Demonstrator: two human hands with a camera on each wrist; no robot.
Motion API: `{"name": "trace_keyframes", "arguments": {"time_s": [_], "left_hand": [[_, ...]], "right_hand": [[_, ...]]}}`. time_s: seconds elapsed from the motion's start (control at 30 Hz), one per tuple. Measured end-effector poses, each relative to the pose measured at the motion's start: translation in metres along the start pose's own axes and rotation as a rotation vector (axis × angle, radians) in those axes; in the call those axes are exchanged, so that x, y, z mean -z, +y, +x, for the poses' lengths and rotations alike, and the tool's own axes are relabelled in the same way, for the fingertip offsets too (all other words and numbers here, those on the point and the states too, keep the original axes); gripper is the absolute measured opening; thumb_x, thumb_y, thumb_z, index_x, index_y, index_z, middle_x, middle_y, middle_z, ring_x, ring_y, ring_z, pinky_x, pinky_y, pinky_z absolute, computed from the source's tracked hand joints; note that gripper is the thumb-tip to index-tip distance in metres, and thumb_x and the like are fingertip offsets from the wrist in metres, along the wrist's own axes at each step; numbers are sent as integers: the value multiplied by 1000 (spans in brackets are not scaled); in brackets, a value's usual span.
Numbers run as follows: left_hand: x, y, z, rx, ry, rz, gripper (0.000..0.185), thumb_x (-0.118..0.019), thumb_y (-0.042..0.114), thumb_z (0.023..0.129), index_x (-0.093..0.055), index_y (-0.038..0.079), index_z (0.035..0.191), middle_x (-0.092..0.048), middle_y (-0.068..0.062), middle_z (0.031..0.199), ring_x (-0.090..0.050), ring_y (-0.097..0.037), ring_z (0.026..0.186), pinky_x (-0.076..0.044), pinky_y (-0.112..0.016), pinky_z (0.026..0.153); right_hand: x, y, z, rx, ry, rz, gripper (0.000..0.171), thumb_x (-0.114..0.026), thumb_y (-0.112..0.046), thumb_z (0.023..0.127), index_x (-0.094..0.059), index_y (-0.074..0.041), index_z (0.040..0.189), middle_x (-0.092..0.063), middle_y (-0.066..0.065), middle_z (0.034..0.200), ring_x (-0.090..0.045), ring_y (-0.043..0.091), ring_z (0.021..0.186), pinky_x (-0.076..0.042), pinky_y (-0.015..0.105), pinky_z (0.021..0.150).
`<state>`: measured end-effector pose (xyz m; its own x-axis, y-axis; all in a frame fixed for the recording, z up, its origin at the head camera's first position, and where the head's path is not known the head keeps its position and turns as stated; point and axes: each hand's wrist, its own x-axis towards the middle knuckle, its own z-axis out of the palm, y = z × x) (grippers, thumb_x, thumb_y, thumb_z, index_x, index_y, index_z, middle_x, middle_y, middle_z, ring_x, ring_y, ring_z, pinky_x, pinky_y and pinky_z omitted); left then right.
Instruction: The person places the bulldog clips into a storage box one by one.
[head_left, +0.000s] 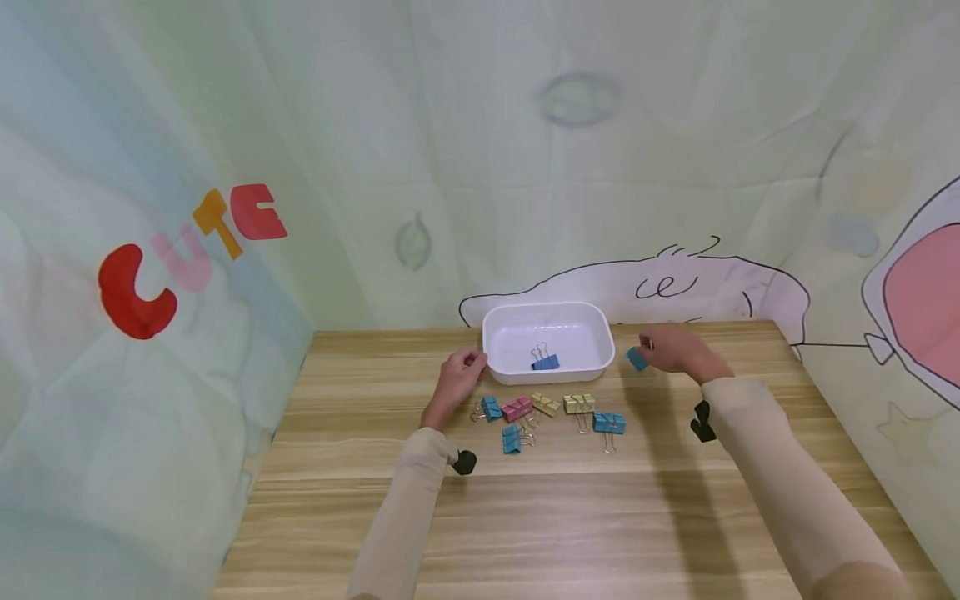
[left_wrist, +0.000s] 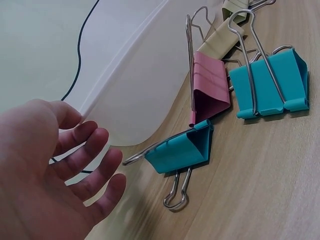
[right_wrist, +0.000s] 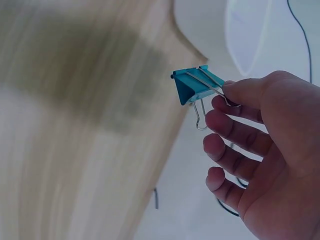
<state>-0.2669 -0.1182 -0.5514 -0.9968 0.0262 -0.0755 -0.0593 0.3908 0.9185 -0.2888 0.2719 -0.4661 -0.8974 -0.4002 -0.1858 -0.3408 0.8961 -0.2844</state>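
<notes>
My right hand (head_left: 675, 350) is just right of the white tray (head_left: 551, 377), pinching a blue binder clip (right_wrist: 196, 86) by one wire handle between thumb and forefinger. The clip's other handle hangs down. At the tray's left side, my left hand (head_left: 457, 379) pinches the rim with thumb and forefinger, the other fingers loosely bent. One darker blue binder clip (head_left: 545, 362) lies inside the tray. In front of it lie a pink binder clip (left_wrist: 210, 85), two pale yellow binder clips (head_left: 579, 404) and several blue binder clips (left_wrist: 180, 150).
The wooden table (head_left: 525, 525) ends at the back and sides against a printed cloth (head_left: 375, 167). The tray stands near the back edge. Black bands with small mounts (head_left: 465, 462) sit at both wrists.
</notes>
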Motion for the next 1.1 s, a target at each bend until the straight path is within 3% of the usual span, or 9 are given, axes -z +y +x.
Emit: {"name": "trace_keyframes", "arguments": {"time_s": [0.43,0.73,1.1], "left_hand": [[1,1,-2,-2,-2,16,28,-54,24,108,-68,0,108,-67,-19,100,-61,-23,86,-47,-29,74],[1,3,-4,-20,10,16,28,-52,21,107,-67,-3,108,-66,-15,94,-59,-20,82,-47,-29,72],[0,3,-3,3,4,13,28,-54,23,108,-68,-2,109,-67,-18,99,-60,-22,86,-47,-28,74]], "right_hand": [[33,-23,11,-25,22,-17,17,-62,-15,103,-64,-6,89,-58,5,76,-53,23,68,-43,36,58],[40,-45,17,10,29,-25,18,-63,-17,103,-63,-7,88,-59,5,77,-53,23,71,-43,35,60],[39,-64,28,54,3,-35,13,-66,-15,102,-68,-3,99,-61,6,80,-55,23,75,-47,34,67]]}}
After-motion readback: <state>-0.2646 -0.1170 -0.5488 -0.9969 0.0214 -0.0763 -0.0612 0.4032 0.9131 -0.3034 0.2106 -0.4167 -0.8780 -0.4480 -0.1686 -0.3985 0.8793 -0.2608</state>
